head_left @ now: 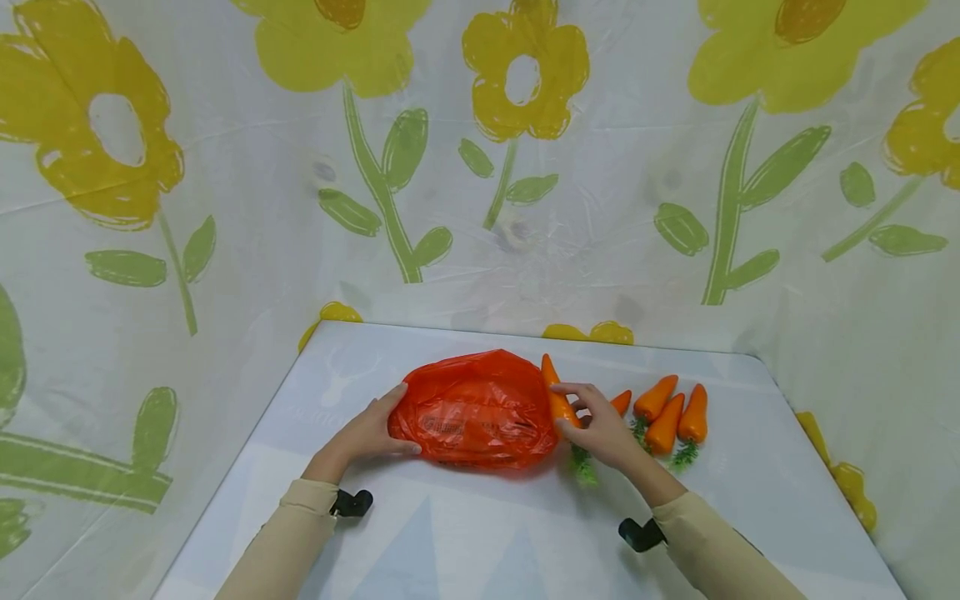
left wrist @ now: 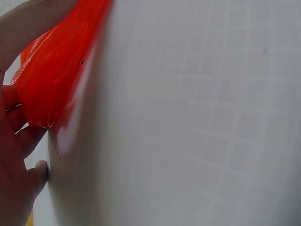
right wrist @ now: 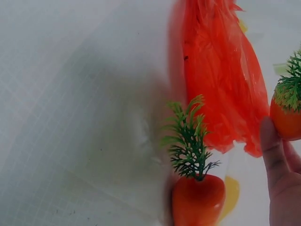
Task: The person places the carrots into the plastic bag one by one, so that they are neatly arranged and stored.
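Note:
A red plastic bag (head_left: 480, 417) lies on the table with dark print on its side. My left hand (head_left: 375, 425) holds its left end, thumb and fingers on either side of the film in the left wrist view. At the bag's right edge my right hand (head_left: 600, 425) grips an orange carrot (head_left: 557, 400), tip pointing away and green top toward me. Beside that hand, in the right wrist view, another carrot (right wrist: 198, 202) with a feathery green top rests on the table, near the bag's ragged edge (right wrist: 225, 141).
Several more carrots (head_left: 665, 425) lie grouped on the table right of my right hand. The white table (head_left: 465, 533) has pale blue shapes on it, and its far edge meets a flower-printed curtain (head_left: 600, 250). A dark camera (head_left: 642, 534) sits at my right wrist.

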`<state>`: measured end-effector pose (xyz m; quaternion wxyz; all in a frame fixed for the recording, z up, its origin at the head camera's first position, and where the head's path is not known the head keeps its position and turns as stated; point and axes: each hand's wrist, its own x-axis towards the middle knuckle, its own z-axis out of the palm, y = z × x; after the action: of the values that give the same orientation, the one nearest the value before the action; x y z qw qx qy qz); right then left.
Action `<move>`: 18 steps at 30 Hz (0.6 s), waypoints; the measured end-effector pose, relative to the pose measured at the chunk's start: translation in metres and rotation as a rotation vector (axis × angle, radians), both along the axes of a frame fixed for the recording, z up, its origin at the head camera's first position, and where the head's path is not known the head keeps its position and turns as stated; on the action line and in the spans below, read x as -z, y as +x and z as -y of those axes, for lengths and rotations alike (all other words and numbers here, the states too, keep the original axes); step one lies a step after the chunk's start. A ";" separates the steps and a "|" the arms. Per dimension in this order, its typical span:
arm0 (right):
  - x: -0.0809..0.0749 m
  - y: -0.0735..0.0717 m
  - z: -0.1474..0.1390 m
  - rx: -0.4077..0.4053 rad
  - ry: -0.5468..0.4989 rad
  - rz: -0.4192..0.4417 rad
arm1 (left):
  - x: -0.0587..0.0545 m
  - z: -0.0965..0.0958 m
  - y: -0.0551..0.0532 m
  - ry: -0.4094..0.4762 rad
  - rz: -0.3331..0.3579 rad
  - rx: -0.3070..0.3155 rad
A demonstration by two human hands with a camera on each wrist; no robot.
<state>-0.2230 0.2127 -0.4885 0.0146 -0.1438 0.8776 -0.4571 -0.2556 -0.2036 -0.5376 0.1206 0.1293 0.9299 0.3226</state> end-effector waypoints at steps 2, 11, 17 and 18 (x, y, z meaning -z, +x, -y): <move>-0.001 0.000 0.002 -0.008 -0.001 -0.004 | 0.000 0.000 0.000 0.004 -0.008 0.005; -0.005 -0.001 0.012 -0.010 -0.004 0.001 | 0.002 0.001 -0.002 0.007 -0.008 0.009; -0.005 -0.003 0.018 -0.024 -0.005 -0.005 | 0.001 0.002 -0.002 0.010 -0.011 0.012; -0.005 -0.003 0.019 -0.028 -0.001 -0.005 | 0.002 0.002 -0.002 0.011 -0.011 0.013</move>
<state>-0.2264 0.1937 -0.4836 0.0186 -0.1574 0.8754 -0.4567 -0.2578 -0.2051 -0.5393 0.1167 0.1379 0.9279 0.3262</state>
